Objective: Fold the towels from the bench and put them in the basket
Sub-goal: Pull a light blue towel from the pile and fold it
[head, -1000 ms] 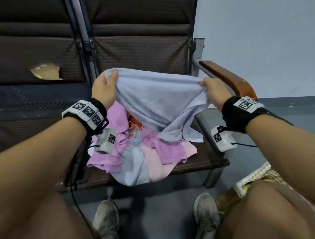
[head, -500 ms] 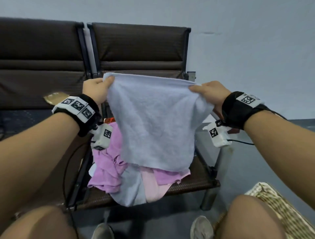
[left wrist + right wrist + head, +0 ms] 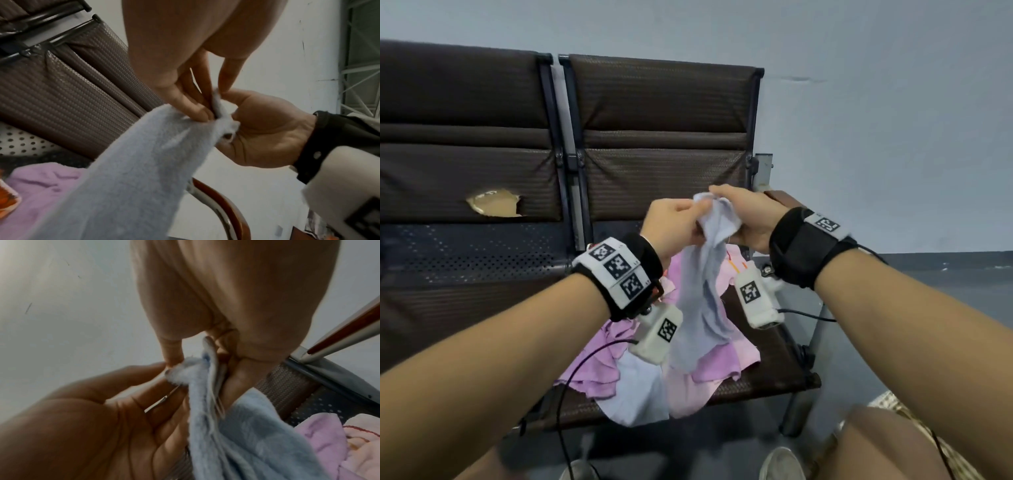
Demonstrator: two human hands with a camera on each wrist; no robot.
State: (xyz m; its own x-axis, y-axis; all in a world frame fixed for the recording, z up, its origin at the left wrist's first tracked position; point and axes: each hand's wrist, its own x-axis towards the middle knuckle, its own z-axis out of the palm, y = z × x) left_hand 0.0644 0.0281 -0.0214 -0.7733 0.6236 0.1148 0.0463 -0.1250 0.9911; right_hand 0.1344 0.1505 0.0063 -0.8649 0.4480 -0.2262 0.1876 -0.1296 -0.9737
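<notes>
A light blue towel [image 3: 705, 291] hangs doubled in a narrow drape above the bench seat [image 3: 774, 359]. Its two top corners meet between my hands. My left hand [image 3: 674, 226] pinches one corner, and my right hand [image 3: 743, 216] pinches the other right beside it. In the left wrist view my left hand [image 3: 197, 104] nips the light blue towel [image 3: 133, 178] against the right hand [image 3: 263, 129]. In the right wrist view my right hand [image 3: 203, 368] grips the bunched edge of the light blue towel [image 3: 246, 443]. A corner of the basket [image 3: 887, 401] shows at bottom right.
A loose pile of towels lies on the seat: purple [image 3: 599, 370], pale blue [image 3: 640, 394] and pink [image 3: 688, 387]. The bench backrest [image 3: 661, 130] stands behind, with a torn seat [image 3: 493, 204] to the left and a wooden armrest [image 3: 777, 198] to the right. My knees and shoes are below.
The towel was held spread wide between my hands. My hands have come together, the top corners now meet, and the towel hangs doubled.
</notes>
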